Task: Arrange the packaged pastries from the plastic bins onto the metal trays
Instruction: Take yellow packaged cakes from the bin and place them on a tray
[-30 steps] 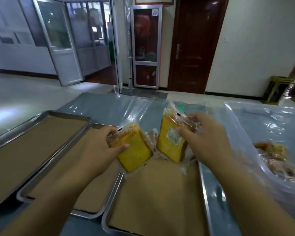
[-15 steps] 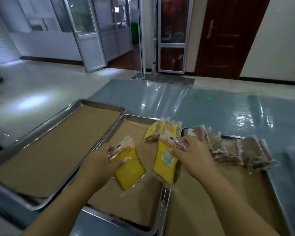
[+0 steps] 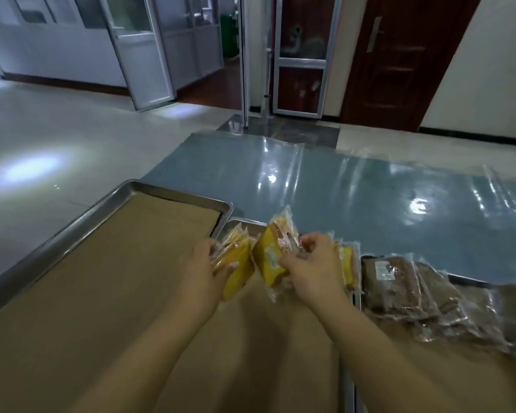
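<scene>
- Yellow cake in a clear wrapper, a packaged pastry point(image 3: 237, 272), sits in the left hand point(image 3: 204, 269) just left of the frame's centre; the fingers curl round its left side and the thumb lies across its front.
- Beside it, the right hand point(image 3: 313, 263) pinches a second yellow packet point(image 3: 268, 257) by its crinkled wrapper, fingers bent and closed on the plastic. This packet stands tilted, with its top leaning away from the camera.
- Both held packets are over the far end of the middle tray point(image 3: 248, 222), close together; whether they touch each other or the tray cannot be told.
- More yellow packets point(image 3: 347, 263) rest just to the right of the right hand, at the middle tray's right edge and partly hidden by the hand.
- A row of brown packaged pastries point(image 3: 399, 281) lies overlapping on the right tray point(image 3: 471, 283) at the right of the frame.
- At the left, a third metal tray point(image 3: 176, 193) holds only a brown paper liner point(image 3: 102, 278).
- All three trays sit side by side on a blue-grey tabletop point(image 3: 340, 204) covered with shiny clear film.
- A dark wooden door point(image 3: 399, 55) stands at the upper right and pale floor point(image 3: 42, 138) fills the upper left.
</scene>
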{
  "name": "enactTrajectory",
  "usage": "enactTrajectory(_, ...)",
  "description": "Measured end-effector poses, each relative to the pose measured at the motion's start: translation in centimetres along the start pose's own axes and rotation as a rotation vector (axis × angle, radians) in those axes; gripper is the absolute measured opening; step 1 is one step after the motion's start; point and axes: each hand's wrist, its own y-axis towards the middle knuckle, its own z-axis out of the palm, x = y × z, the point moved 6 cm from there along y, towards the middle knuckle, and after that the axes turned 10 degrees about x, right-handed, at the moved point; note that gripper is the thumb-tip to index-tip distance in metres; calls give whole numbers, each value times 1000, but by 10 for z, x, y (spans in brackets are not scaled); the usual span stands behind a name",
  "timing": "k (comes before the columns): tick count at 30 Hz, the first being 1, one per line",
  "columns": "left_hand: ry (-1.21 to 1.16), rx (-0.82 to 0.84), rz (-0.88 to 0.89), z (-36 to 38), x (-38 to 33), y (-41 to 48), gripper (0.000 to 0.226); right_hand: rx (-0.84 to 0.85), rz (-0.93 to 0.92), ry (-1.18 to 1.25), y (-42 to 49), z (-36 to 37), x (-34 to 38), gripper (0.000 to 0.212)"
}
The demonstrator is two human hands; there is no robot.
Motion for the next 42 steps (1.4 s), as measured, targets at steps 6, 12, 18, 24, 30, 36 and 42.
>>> enactTrajectory(6,29,-55,232,14,-6,65,28,-67,-41,92,40,37,-14,42)
enactTrajectory(12,112,131,165,63,31,98,29,117,125,-109,57,58,-63,40)
enactTrajectory(18,239,286,235,85,51,89,39,102,106,-384,53,43,-74,58)
enactTrajectory(24,279,383,289,91,57,77,58,111,46,-552,50,24,-64,105)
enactTrajectory(30,191,506,376,96,71,67,59,94,14,-682,27,14,-78,75)
enactTrajectory(36,204,468,379,98,77,93,61,-122,-91,-983,32,24,-63,56)
enactTrajectory(42,283,444,403,99,64,125,57,-86,53,-1081,62,37,-68,56)
